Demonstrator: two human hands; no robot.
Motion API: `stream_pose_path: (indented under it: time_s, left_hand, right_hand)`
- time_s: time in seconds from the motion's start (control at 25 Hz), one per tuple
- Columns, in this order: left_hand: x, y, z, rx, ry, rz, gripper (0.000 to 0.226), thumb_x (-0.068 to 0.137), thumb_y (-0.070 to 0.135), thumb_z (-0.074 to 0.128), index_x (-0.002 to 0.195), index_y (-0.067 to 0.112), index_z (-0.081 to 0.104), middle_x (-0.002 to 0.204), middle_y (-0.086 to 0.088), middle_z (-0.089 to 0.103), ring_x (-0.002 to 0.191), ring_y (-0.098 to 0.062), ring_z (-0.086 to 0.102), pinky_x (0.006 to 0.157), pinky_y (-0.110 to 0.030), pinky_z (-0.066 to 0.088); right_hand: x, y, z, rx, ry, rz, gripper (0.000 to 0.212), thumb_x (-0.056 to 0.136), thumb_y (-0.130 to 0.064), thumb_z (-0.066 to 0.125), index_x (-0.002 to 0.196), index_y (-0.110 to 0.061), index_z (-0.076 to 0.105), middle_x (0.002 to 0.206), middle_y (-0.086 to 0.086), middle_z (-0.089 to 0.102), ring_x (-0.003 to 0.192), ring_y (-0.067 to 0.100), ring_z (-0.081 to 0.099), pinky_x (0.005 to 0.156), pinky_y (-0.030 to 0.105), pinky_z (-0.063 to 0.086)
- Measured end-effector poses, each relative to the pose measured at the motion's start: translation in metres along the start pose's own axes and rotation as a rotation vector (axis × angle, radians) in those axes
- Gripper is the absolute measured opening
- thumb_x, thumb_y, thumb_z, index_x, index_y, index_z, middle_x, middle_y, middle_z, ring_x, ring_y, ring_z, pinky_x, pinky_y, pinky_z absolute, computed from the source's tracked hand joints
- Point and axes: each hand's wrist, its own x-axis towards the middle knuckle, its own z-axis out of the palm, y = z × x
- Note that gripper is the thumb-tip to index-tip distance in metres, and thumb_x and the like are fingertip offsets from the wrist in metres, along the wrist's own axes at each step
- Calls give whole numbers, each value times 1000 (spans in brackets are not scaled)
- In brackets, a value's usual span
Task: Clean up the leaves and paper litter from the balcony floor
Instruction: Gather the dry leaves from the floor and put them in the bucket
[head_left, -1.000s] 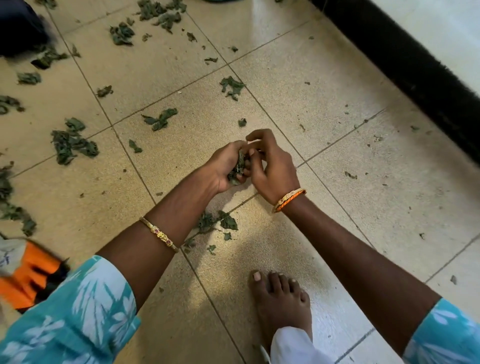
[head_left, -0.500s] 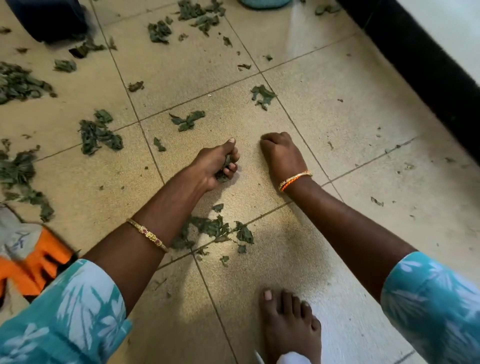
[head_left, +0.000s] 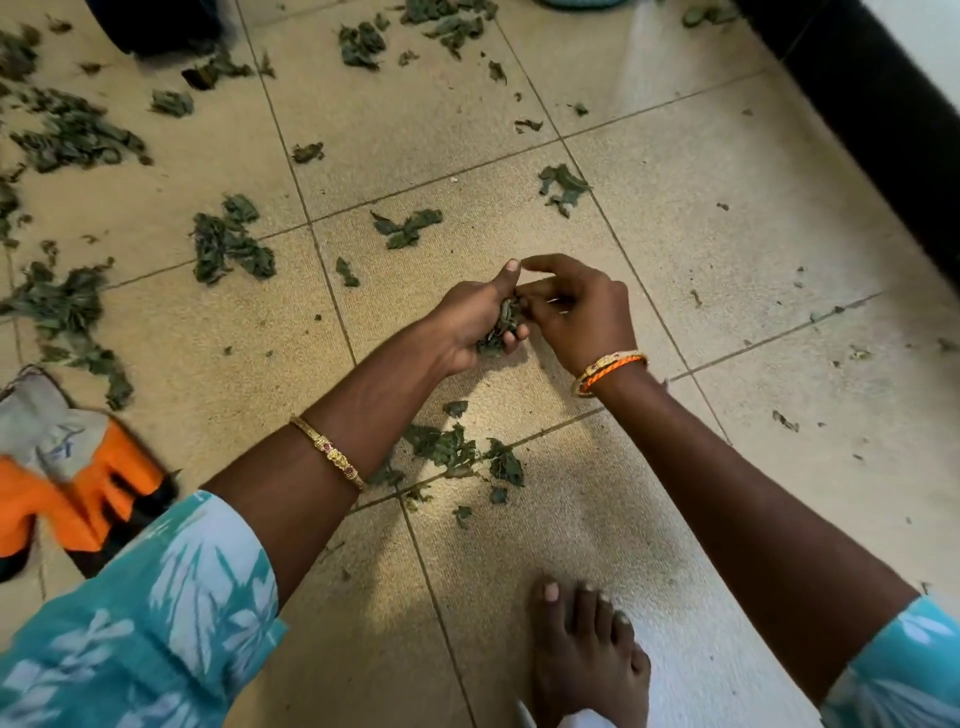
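Note:
My left hand (head_left: 475, 317) is curled around a small bunch of green leaves (head_left: 501, 327) above the beige tiled floor (head_left: 675, 218). My right hand (head_left: 582, 309) meets it from the right, its fingertips pinching at the same bunch. Just below my hands a loose cluster of leaves (head_left: 452, 452) lies across a tile joint. More leaf piles lie farther off: one pile (head_left: 228, 244) to the left, another clump (head_left: 408, 228) ahead, a third scrap (head_left: 563, 187) ahead right, and a big spread (head_left: 72, 135) at far left.
An orange and grey glove (head_left: 67, 483) lies on the floor at the left edge. My bare foot (head_left: 587, 654) stands at the bottom. A black skirting (head_left: 872, 119) runs along the right. A dark object (head_left: 156, 23) sits at the top left.
Half a second ago my right hand was down on the floor apart from the left. It has come back to my left hand, both raised, fingers at the bunch of leaves.

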Motion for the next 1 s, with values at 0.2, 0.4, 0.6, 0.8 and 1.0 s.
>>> stream_pose_path:
  time_s: [0.2, 0.4, 0.6, 0.8, 1.0]
  left_hand:
    - [0, 2, -4, -34, 104, 50, 36, 100, 32, 47, 79, 6, 61, 54, 0, 56, 39, -8, 49, 36, -18, 38]
    - [6, 10, -28, -30, 221, 46, 36, 100, 26, 49, 65, 16, 46, 54, 2, 44, 36, -8, 42, 35, -17, 30]
    - [6, 8, -52, -19, 234, 23, 35, 91, 23, 53, 59, 18, 40, 49, 4, 38, 34, -8, 33, 36, -17, 23]
    - [5, 7, -53, 2, 198, 4, 31, 92, 22, 54, 63, 18, 43, 53, 3, 40, 36, -8, 36, 35, -17, 27]
    - [4, 4, -55, -51, 216, -9, 23, 96, 26, 55, 77, 14, 51, 67, 0, 54, 40, -7, 45, 33, -16, 31]
  right_hand:
    - [-5, -1, 8, -152, -117, -152, 50, 87, -3, 50, 134, -22, 46, 113, 3, 63, 116, 20, 48, 94, 33, 39]
    - [73, 16, -18, -256, -15, -13, 50, 82, 1, 51, 130, -9, 49, 138, 16, 39, 127, 28, 38, 106, 35, 36]
    - [132, 20, -19, -728, -392, -47, 83, 76, 0, 63, 146, -21, 25, 157, 11, 2, 143, 34, 5, 113, 50, 22]
    - [120, 40, 4, -698, -172, -292, 39, 95, -12, 48, 134, -9, 49, 144, 16, 40, 130, 36, 36, 103, 38, 35]
    - [89, 54, 5, -690, 33, -328, 23, 89, 0, 51, 105, 1, 68, 107, 19, 65, 102, 35, 56, 80, 34, 45]
